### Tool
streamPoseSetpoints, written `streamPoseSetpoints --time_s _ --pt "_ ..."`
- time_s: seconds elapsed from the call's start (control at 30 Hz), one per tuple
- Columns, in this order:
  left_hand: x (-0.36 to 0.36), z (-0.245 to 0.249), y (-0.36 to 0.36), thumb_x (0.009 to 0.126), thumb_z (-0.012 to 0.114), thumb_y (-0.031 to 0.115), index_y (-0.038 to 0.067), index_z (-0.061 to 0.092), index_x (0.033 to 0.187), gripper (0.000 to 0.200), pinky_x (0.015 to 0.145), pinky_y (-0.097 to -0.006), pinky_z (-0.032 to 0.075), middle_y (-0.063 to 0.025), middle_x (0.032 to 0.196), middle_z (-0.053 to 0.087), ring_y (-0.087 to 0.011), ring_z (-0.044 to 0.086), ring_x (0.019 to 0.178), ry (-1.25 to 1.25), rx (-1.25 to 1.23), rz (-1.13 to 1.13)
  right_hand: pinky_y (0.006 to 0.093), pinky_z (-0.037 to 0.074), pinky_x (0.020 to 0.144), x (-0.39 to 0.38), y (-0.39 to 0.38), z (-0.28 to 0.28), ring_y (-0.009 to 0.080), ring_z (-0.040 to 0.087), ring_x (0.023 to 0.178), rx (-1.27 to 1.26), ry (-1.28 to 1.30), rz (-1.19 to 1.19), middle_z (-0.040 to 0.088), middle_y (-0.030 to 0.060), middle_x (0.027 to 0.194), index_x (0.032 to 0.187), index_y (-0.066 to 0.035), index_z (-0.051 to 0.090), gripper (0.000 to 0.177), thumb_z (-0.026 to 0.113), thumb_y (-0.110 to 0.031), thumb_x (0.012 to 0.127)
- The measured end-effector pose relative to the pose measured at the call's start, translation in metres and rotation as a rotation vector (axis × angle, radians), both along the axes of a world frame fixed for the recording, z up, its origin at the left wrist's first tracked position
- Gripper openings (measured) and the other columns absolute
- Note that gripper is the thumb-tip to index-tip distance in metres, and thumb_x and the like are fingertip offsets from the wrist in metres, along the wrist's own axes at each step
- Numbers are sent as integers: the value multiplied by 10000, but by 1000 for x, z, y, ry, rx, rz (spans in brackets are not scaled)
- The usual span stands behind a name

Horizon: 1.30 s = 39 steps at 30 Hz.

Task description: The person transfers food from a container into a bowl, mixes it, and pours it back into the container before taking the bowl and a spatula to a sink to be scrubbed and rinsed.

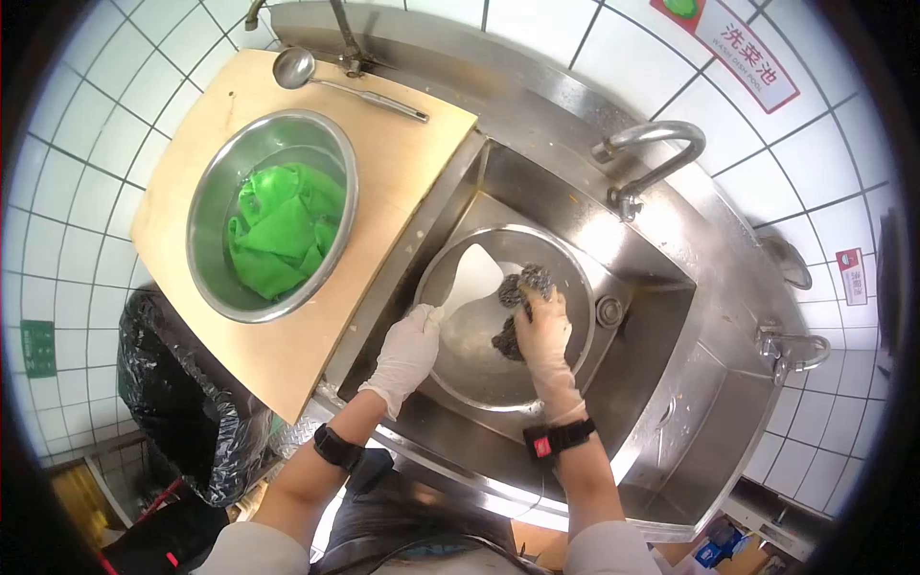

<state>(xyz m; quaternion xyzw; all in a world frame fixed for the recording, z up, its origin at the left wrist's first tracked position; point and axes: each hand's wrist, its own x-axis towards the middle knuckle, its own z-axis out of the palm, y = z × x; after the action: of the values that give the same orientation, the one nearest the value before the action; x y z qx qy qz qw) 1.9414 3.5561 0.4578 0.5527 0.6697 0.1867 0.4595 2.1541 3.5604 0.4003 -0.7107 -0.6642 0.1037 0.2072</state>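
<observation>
My left hand (408,347), in a white glove, is closed around the handle end of a white spatula (474,274), whose broad blade reaches over a round metal basin (479,388). Dark grey steel wool (533,278) bunches under the fingers of my right hand (544,331), also gloved, which curls over it inside the basin. More of the same steel wool shows at the left edge of that palm. The basin stands in a stainless steel sink (632,369) and looks wet inside.
A wooden board (383,144) beside the sink bears a metal bowl (196,244) with green cloth (287,225) in it, and a ladle (294,68). A curved faucet (661,134) rises behind the sink. A bin lined with a black bag (172,383) stands lower left.
</observation>
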Motion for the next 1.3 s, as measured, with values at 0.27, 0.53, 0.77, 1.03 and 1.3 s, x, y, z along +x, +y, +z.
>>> streamPoseSetpoints --time_s 0.27,0.53,0.77,1.03,1.3 --pt "3 -3 -14 968 394 292 53 528 1010 277 740 -534 443 -266 872 615 -462 578 862 172 -12 -98 443 499 793 -42 -12 -11 302 536 985 118 -131 358 536 124 1169 886 -178 704 188 693 -216 703" --pt "-60 81 -43 939 511 217 80 571 1018 170 609 -462 480 -196 771 619 -384 616 708 152 364 34 444 497 873 4 -5 -4 344 518 1096 -138 -16 29 543 133 1177 1203 -190 608 458 648 -125 751" --pt "-169 111 -19 836 666 199 89 691 986 188 538 -359 498 -98 747 603 -264 616 630 1032 670 453 442 490 869 8 -18 -8 350 526 1084 -193 -20 19 553 150 1173 1204 -173 605 458 657 -133 751" --pt "-180 117 -9 848 650 106 37 691 998 170 753 -313 499 -112 864 634 -226 617 807 905 851 367 463 436 968 20 7 -25 369 440 1213 -324 8 -18 475 191 1311 1309 -191 514 613 713 -203 729" --pt "-77 87 -35 882 589 124 -27 610 1034 215 749 -395 498 -203 876 633 -340 623 789 162 356 -216 502 384 1018 -5 8 -144 464 286 1305 -524 -320 29 229 235 1473 1453 -277 283 925 750 -494 684"
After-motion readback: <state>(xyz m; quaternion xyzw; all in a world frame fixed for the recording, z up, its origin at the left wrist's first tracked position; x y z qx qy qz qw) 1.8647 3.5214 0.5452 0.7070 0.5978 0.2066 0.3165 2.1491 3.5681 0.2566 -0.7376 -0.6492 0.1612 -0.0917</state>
